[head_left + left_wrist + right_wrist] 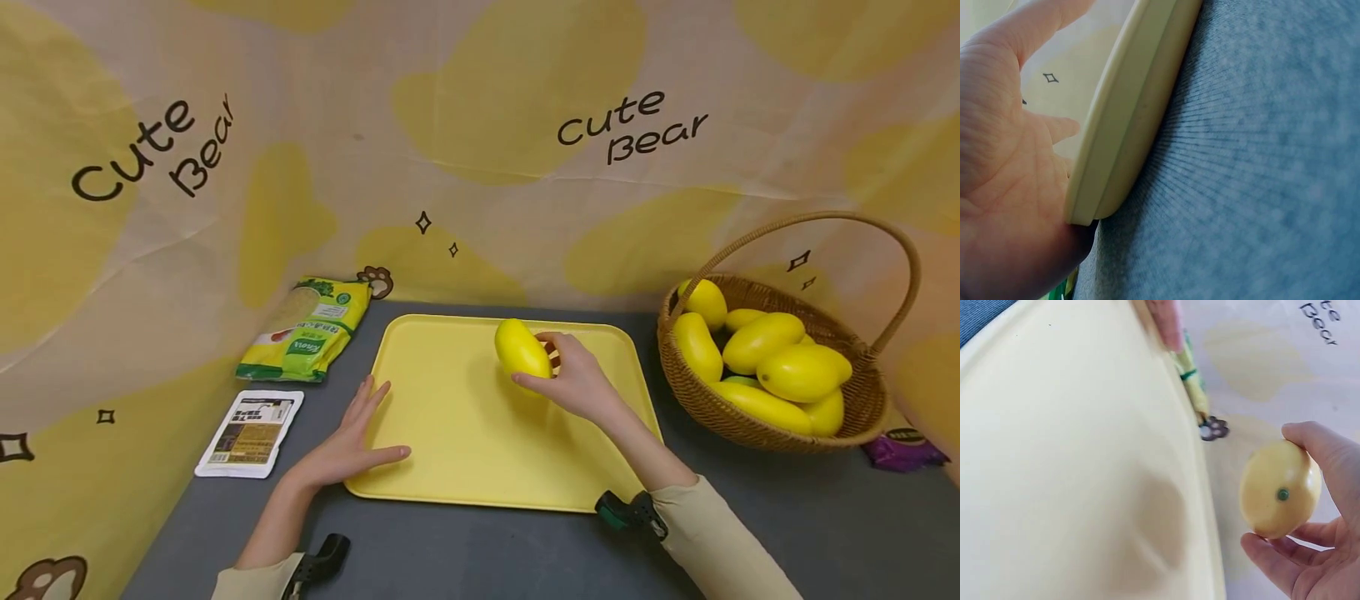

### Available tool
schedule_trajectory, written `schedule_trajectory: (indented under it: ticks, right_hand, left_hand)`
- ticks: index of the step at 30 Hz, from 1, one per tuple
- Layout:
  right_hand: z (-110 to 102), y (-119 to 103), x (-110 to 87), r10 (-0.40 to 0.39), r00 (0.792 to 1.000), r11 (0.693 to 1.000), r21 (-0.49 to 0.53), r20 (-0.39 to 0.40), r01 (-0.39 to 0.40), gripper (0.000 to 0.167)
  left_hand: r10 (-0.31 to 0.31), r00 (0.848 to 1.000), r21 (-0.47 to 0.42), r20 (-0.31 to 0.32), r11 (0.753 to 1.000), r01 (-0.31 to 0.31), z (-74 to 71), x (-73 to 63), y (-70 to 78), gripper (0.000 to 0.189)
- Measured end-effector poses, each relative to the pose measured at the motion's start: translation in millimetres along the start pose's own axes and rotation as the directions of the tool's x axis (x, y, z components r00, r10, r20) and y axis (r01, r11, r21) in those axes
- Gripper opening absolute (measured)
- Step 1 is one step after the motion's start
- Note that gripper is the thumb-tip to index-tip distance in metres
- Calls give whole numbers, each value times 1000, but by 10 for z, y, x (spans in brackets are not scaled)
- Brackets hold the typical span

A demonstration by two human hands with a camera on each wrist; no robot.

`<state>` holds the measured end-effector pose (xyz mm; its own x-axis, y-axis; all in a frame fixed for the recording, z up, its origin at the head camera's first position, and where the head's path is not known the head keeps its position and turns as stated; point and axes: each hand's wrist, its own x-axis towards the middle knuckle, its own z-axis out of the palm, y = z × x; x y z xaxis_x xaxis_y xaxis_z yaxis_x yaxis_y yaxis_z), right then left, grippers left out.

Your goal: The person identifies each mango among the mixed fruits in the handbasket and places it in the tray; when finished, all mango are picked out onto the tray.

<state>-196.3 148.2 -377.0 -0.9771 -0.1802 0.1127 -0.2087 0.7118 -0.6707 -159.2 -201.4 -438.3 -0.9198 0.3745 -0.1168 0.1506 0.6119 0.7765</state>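
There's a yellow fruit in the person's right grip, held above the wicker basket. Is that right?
Not quite: the yellow fruit in the person's right grip is held above the yellow tray, not the wicker basket, as the head view shows.

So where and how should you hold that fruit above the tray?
Probably across the narrower width of the yellow fruit, coming from the right, with thumb and fingers on opposite sides, as the right hand grips it. It is longer than wide, smooth and rounded, so pinching an end might slip.
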Motion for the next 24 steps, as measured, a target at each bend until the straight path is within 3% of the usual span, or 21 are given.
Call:
schedule_trajectory:
  ticks: [11, 16, 24]
  right_hand:
    - [685, -170, 424, 55, 998, 998, 6, 40, -55, 74]
    - [860, -257, 541, 83, 996, 996, 10, 41, -83, 77]
    - [1049, -409, 688, 66, 998, 998, -18, 23, -66, 74]
  left_hand:
    - [2, 1000, -3, 4, 1000, -2, 3, -7, 6, 106]
    - [-1, 1000, 2, 13, 1000, 1, 27, 3, 8, 106]
    - [-16, 1000, 10, 0, 1000, 16, 4, 5, -15, 105]
